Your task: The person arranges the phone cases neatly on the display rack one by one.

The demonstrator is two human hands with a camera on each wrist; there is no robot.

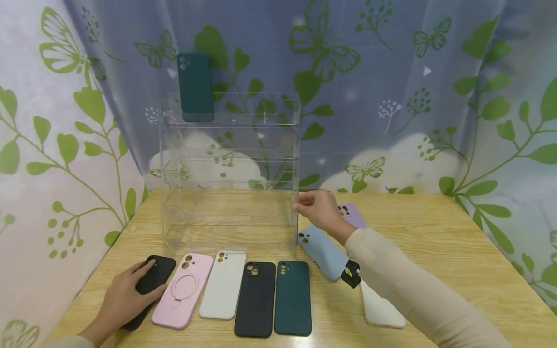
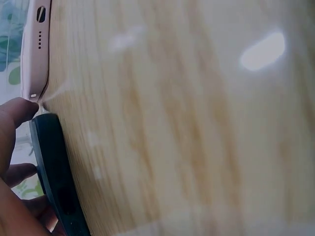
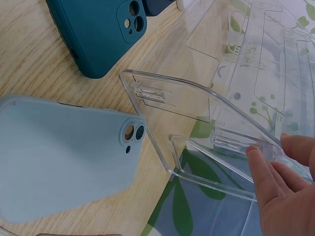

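Note:
A clear acrylic display rack (image 1: 235,224) with several tiers stands at the back left of the table. My right hand (image 1: 319,208) is at its right side, thumb and fingers pinching the edge of the side panel (image 3: 236,115). My left hand (image 1: 126,295) rests over a black phone case (image 1: 158,273) at the front left, fingers spread across its back. Its thumb reaches toward the pink phone case (image 1: 184,290) with a ring on its back. In the left wrist view the fingers lie along the dark case (image 2: 54,167). A teal phone case (image 1: 195,87) stands on the rack's top tier.
Right of the pink case lie a white case (image 1: 223,285), another black case (image 1: 254,302) and a teal case (image 1: 293,299). Around my right forearm are a light blue case (image 1: 324,251), a purple case (image 1: 358,217) and a second white case (image 1: 380,307). Patterned curtains (image 1: 391,96) hang behind.

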